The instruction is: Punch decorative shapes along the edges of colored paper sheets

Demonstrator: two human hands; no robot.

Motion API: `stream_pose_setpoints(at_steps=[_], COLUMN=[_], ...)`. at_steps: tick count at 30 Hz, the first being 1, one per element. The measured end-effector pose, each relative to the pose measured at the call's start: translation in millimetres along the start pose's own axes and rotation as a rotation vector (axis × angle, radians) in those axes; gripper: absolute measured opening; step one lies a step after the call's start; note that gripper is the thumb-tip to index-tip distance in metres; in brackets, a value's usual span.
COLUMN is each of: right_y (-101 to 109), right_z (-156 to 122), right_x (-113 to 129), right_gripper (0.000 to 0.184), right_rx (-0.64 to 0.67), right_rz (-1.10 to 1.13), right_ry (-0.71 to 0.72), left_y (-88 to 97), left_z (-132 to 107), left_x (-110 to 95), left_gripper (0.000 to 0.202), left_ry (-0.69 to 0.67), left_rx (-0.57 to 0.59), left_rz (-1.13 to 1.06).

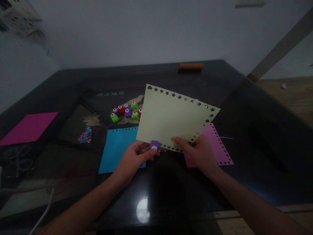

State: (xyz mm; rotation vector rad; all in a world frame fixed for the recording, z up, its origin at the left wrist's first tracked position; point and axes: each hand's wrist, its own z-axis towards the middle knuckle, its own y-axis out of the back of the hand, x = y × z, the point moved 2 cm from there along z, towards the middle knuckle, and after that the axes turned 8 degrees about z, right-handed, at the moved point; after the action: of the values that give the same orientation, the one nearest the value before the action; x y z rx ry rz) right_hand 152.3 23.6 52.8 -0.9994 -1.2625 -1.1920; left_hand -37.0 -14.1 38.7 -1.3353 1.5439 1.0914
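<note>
My right hand (199, 151) pinches a pale yellow sheet of paper (171, 114) by its near edge, thumb on top. Small shaped holes, mostly stars, run along its far, right and near edges. My left hand (137, 156) is closed around a purple craft punch (155, 145), the thumb on its white button. The punch sits at the sheet's near left edge. Partly covered by the sheet and hands, a blue sheet (114, 147) and a pink sheet (217, 147) lie on the table, both with holes along edges.
Several colourful craft punches (127, 113) stand behind the blue sheet. A heap of tiny coloured cut-outs (85, 135) and a magenta sheet (30, 127) lie to the left. Near the wall rests a brown roll (191, 66). A white cable (45, 210) crosses the dark glossy table's (256, 137) near left corner.
</note>
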Motion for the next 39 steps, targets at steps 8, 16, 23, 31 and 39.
stream_pose_setpoints(at_steps=[8,16,23,31,39], right_y=[-3,-4,-3,-3,-3], right_z=[-2,-2,-4,-3,-3], right_x=[-1,-1,-2,-3,-3], right_gripper=[0.017,0.018,0.018,0.018,0.019], right_rx=[0.034,0.039,0.043,0.035,0.039], right_rz=[0.039,0.030,0.022,0.017,0.005], right_ry=[-0.015,-0.018,-0.010,-0.014,0.000], left_y=[1.4,3.1,4.6,4.3,4.1], left_z=[2,2,2,4,3], left_x=[8,7,11,12,9], left_gripper=[0.030,0.035,0.033,0.032,0.035], left_ry=[-0.031,-0.016,-0.022,-0.044,-0.028], left_rx=[0.000,-0.041,-0.044,-0.042,-0.060], left_rz=[-0.075,-0.051,-0.006,-0.021,-0.014])
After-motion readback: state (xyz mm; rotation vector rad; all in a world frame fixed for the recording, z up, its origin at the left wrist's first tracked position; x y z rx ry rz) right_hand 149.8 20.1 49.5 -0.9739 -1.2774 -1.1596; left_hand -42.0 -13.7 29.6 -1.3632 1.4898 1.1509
